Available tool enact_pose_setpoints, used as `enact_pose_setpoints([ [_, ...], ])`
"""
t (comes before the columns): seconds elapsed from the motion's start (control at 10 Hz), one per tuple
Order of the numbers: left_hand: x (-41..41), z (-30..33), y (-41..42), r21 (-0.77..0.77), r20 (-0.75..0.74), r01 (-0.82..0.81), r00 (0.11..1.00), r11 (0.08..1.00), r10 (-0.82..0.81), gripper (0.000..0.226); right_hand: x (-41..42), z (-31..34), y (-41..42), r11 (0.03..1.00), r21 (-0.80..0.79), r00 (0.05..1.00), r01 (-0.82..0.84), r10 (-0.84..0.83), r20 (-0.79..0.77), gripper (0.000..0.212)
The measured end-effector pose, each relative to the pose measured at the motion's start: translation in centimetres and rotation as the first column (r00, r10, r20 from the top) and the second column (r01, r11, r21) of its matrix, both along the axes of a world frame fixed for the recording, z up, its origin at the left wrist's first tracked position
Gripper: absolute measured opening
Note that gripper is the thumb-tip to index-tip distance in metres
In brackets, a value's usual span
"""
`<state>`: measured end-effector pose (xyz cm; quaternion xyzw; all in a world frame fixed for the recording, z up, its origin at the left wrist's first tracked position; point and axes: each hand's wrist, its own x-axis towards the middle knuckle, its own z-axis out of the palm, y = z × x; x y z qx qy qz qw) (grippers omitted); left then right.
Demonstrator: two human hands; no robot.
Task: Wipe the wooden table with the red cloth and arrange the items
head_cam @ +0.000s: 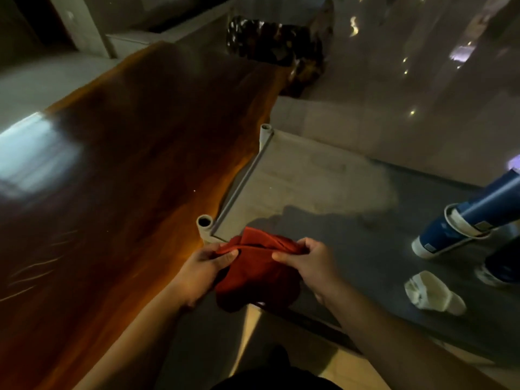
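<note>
Holding a red cloth (253,274) bunched between both hands, just beside the near edge of the wooden table (118,170). Left hand (202,266) pinching the cloth's left upper fold, thumb pressing on top. Right hand (309,263) gripping the right fold, fingers curling closed. Cloth hanging in the air, not touching the table. Table surface lying bare and glossy, stretching away beyond the cloth. Grey metal frame (242,184) standing beside the table's edge.
</note>
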<state>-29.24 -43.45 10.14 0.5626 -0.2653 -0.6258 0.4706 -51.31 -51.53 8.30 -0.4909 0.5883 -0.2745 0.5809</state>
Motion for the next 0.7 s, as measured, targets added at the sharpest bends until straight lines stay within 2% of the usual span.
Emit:
enact_pose_setpoints([
  [0.1,-0.7,-0.4,-3.8,0.058,0.065,-0.027,0.998,0.998,0.023,0.020,-0.7,-0.5,-3.5,1.000,-0.001,1.000,0.017,-0.017,0.011,0.028],
  [0.2,-0.6,-0.7,-6.9,0.120,0.154,0.000,0.988,0.993,-0.019,0.023,-0.2,-0.7,-6.3,1.000,-0.019,1.000,0.001,-0.001,-0.008,0.016],
  [0.3,-0.3,-1.1,-9.2,0.160,0.191,0.024,0.980,0.987,-0.055,0.024,0.9,-1.1,-8.2,0.999,-0.024,0.998,0.029,-0.030,-0.048,0.016],
  [0.4,0.1,-1.5,-10.5,0.227,0.240,0.097,0.959,0.969,-0.152,0.022,1.8,-1.7,-8.9,0.997,0.039,0.994,0.060,-0.057,-0.088,0.018],
  [0.5,0.8,-2.3,-11.3,0.238,0.376,0.167,0.892,0.957,-0.250,0.024,2.3,-3.2,-8.7,0.990,0.097,0.987,0.102,-0.089,-0.132,0.021],
  [0.6,1.4,-2.9,-11.2,0.256,0.434,0.198,0.851,0.946,-0.295,0.034,2.5,-3.9,-8.3,0.988,0.136,0.974,0.067,-0.035,-0.226,0.037],
  [0.7,2.3,-2.5,-10.5,0.218,0.449,0.219,0.843,0.951,-0.297,0.040,2.4,-4.2,-8.0,0.992,0.123,0.953,-0.037,0.072,-0.293,0.060],
])
